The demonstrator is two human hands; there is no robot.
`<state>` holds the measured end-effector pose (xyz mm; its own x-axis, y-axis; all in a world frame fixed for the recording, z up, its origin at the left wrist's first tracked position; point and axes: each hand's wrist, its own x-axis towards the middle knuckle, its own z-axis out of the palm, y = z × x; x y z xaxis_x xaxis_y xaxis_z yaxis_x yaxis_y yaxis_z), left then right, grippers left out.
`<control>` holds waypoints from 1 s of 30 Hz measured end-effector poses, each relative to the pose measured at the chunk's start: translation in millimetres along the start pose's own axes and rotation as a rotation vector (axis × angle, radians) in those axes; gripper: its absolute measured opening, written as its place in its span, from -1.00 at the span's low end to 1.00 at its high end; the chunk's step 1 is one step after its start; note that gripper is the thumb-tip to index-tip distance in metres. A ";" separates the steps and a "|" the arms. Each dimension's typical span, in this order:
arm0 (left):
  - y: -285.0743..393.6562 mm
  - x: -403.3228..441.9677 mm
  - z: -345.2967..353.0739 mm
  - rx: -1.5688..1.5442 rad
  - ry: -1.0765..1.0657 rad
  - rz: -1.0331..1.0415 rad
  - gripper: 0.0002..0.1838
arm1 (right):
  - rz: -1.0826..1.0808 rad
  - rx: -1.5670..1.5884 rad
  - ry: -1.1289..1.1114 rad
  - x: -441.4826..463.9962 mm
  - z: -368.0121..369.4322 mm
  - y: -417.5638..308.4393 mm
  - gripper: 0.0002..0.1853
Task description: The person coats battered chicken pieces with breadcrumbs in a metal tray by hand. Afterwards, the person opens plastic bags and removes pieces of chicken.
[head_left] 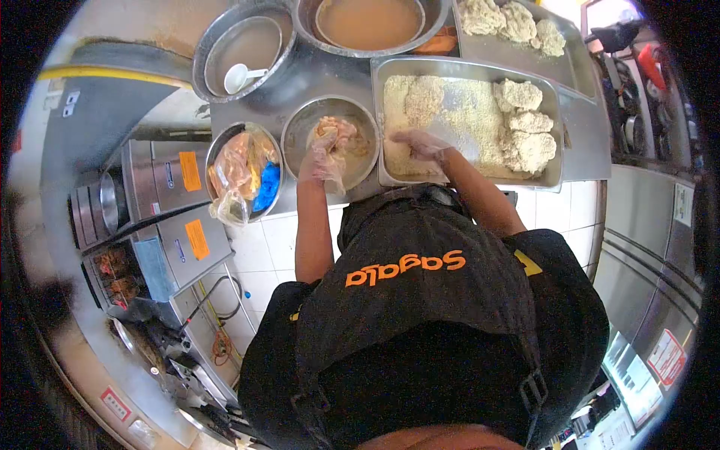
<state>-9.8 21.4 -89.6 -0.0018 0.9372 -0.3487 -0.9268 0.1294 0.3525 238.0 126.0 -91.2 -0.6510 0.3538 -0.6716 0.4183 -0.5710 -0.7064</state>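
Note:
My left hand (327, 163), in a clear plastic glove, is closed on raw chicken (339, 129) in a round metal bowl (291, 129) with some liquid at the bottom. To the right, my right hand (424, 145), also gloved, is over the left part of a rectangular metal tray (559, 112) of pale breading flour (480, 118). Its fingers point left, stretched out with nothing visible in them. Several coated chicken pieces (531, 141) lie along the tray's right side. Left of the bowl, another bowl (278, 140) holds raw chicken in plastic bags and something blue.
Behind are two large basins of cloudy liquid, the left basin (201, 71) with a white scoop (238, 77) and the right basin (442, 22). More coated pieces (517, 22) lie on a metal tray at the back right. Steel drawers (176, 176) stand to the left.

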 end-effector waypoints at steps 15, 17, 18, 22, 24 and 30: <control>4.6 -24.8 6.8 0.491 0.363 0.051 -0.84 | -0.634 -0.989 0.854 108.5 -135.6 -16.0 -0.71; 1.4 -37.2 31.5 0.548 0.313 0.067 -0.86 | -0.640 -1.045 0.812 122.8 -141.6 3.3 -0.69; -1.2 -35.5 15.3 0.636 0.276 0.090 -0.86 | -0.480 -1.018 0.753 111.2 -140.8 -13.8 -0.63; -5.8 -9.5 -77.1 0.916 0.267 0.140 -0.78 | -0.175 -1.034 0.842 60.3 -119.8 -64.4 -0.47; -6.8 -20.0 -87.7 0.886 0.360 0.159 -0.75 | -0.150 -0.967 0.987 24.4 -98.5 -69.7 -0.45; -11.2 -35.9 6.0 0.704 0.505 0.206 -0.76 | -0.427 -0.762 0.377 37.5 -86.7 -46.8 -0.54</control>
<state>2.9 -11.7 -75.9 -0.4620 0.7309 -0.5024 -0.4448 0.2991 0.8442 248.9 230.2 -102.7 -0.6530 0.7122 -0.2574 0.5797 0.2513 -0.7751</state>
